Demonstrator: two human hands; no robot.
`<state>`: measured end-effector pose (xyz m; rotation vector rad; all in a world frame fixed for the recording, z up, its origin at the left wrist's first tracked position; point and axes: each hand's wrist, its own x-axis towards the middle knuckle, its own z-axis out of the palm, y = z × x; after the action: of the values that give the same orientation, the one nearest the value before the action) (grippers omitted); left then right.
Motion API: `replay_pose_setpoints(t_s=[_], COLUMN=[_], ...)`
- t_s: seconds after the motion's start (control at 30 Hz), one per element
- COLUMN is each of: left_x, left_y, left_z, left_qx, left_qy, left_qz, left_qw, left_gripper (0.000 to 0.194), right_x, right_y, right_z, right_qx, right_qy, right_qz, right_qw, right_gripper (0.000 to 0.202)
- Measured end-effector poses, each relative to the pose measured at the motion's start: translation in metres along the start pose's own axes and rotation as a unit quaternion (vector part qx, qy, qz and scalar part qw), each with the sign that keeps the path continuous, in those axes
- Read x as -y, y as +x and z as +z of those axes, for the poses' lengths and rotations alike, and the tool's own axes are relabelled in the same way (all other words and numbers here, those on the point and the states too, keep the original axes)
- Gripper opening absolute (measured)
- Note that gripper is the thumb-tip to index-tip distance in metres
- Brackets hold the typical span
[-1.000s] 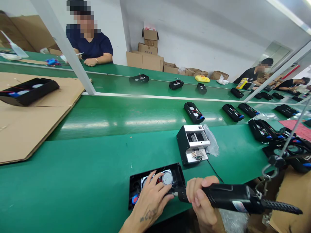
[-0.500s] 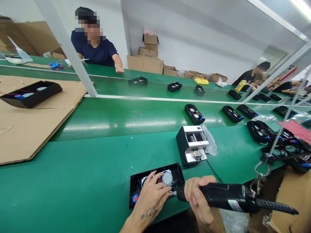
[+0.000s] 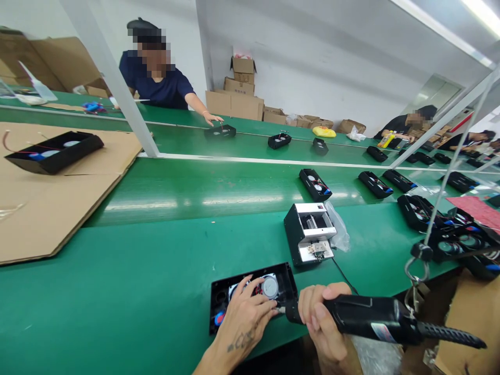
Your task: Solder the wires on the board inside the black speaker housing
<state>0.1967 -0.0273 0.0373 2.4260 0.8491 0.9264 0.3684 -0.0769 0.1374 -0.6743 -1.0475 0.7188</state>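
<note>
A black speaker housing (image 3: 215, 312) lies open-side up on the green bench near me. Inside it are a round grey speaker (image 3: 269, 287), red wires and a blue part (image 3: 219, 317). My left hand (image 3: 246, 315) rests over the housing, fingers spread across the speakers, thumb and index finger close to the bit. What lies under the palm is hidden. My right hand (image 3: 322, 317) is wrapped around a black electric screwdriver (image 3: 367, 317), held roughly level. Its metal bit points left at the housing's near right part; the tip is hidden by my left fingers.
A black and silver machine (image 3: 310, 234) stands behind the housing, with a plastic bag (image 3: 338, 229) beside it. Cardboard (image 3: 58, 208) covers the left. More housings (image 3: 315, 185) sit on the belt and in a pile (image 3: 464, 242) at right. The screwdriver hangs from a hook (image 3: 417, 271). Co-workers sit opposite.
The co-worker across the belt has stretched an arm out to the right, with the hand now by a housing. My hands and the screwdriver stay nearly in place; the view shifts slightly.
</note>
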Motion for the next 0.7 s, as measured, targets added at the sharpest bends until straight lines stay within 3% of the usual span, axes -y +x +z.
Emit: replay_pose_setpoints(t_s=[0.43, 0.7], left_x=[-0.0022, 0.0006], left_y=[-0.0006, -0.0013], left_z=[0.0033, 0.0006], left_qx=[-0.028, -0.003], left_qy=[-0.018, 0.009], left_qz=[-0.001, 0.007], left_qw=[0.999, 1.0], left_gripper=[0.013, 0.012], right_x=[0.0056, 0.0002], right_y=[0.0048, -0.0005], right_z=[0.0015, -0.001], right_qx=[0.011, 0.044], right_qy=[0.009, -0.008], right_qz=[-0.019, -0.005], right_qw=[1.0, 0.999], right_gripper=[0.024, 0.016])
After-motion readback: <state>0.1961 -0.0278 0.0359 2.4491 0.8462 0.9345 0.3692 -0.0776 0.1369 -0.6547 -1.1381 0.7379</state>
